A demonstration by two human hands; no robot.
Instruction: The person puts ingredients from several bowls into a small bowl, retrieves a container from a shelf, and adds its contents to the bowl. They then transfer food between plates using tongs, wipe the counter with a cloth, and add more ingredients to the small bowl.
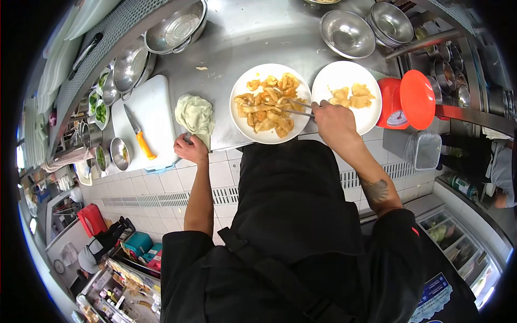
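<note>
My right hand is closed around metal tongs, whose arms reach left into the fried golden pieces piled on a large white plate. Just right of it, partly under my right hand, stands a second white plate with a few similar pieces. My left hand rests at the counter's front edge with bent, slightly parted fingers and nothing visible in them. A crumpled pale green cloth lies right above it, its lower end by the fingers.
On the left, a white cutting board carries a knife with an orange handle. Metal bowls and colanders stand along the back. A red kitchen scale stands at right, above a lined bin. Other people are at both sides.
</note>
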